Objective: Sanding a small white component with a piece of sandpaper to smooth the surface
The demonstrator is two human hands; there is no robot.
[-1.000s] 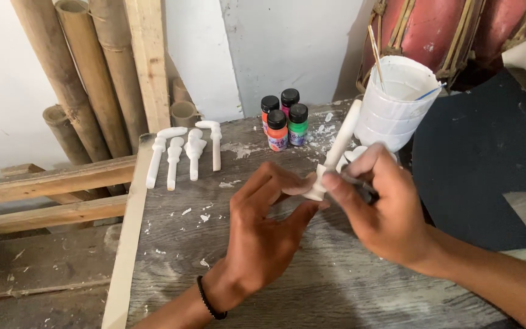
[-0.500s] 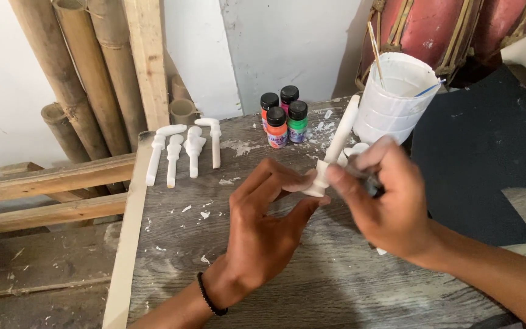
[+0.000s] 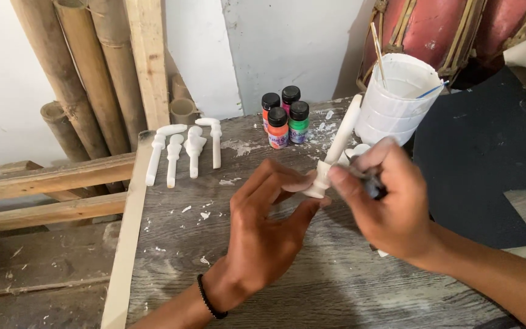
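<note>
Currently the left hand [image 3: 263, 234] forms the grip: thumb and fingertips are pressed together on the flared base of the long white carved stick [image 3: 336, 149], pinching it just above the desk [image 3: 287, 286]. From that pinch the stick's long axis runs up and away to the right, tilted rather than upright, with its rounded free end pointing toward the white plastic cup [image 3: 394, 100] at the back of the desk.

The right hand [image 3: 391, 210] sits immediately to the right of the grip, at the same flared base. Its fingertips touch the stick where the left-hand fingers hold it, and its fingers are curled closed around a small dark item; what that item is cannot be told. Both hands therefore meet at the lower end of the stick, and the upper length stands free of any contact.

Behind the stick's tip, four small paint bottles with black caps [image 3: 284, 119] stand clustered, near the cup but apart from it. Thin sticks rest inside the cup. Further left, well apart from both hands, a row of four white carved pieces [image 3: 184, 149] lies flat, each with its long axis running front to back. White chips are scattered over the grey wood. A dark mat [image 3: 482, 152] covers the right side.
</note>
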